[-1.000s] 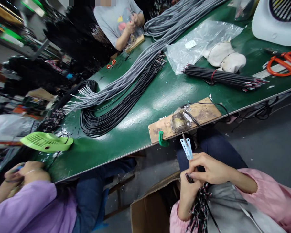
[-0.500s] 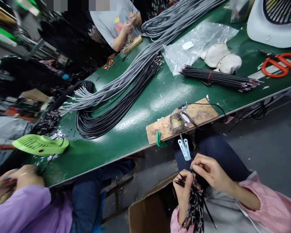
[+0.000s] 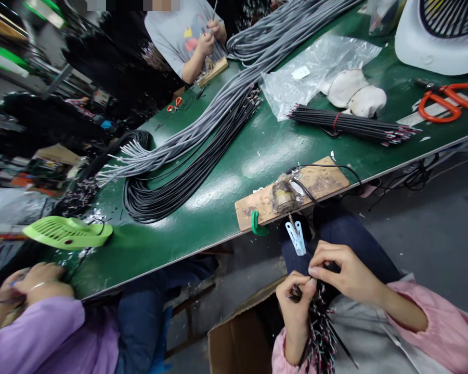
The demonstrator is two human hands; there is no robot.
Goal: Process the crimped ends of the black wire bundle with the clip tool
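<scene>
My left hand (image 3: 295,300) is closed round a bunch of thin black cables (image 3: 323,335), whose stripped ends with red and white wires hang below it over my lap. Close beside it, my right hand (image 3: 340,269) pinches with thumb and forefinger at the top of the bunch, apparently on one cable's end; the fingertips hide the exact spot. Just beyond the hands, a light blue clothespin (image 3: 295,238) hangs from a small motor (image 3: 284,196) fixed on a wooden board (image 3: 253,204). A green clamp (image 3: 256,223) grips that board at the table edge.
On the green table (image 3: 203,228) lie long black cables (image 3: 171,200), grey cables (image 3: 218,106), a tied black bundle (image 3: 347,124), a plastic bag (image 3: 296,85) and orange-handled scissors (image 3: 439,106). A cardboard box (image 3: 234,340) stands below. Co-workers sit left, one in a purple sleeve (image 3: 50,327), and across.
My left hand has turned slightly and its fingers are drawn in closer to my right fingertips. The hanging cable ends have swung a little to the right.
</scene>
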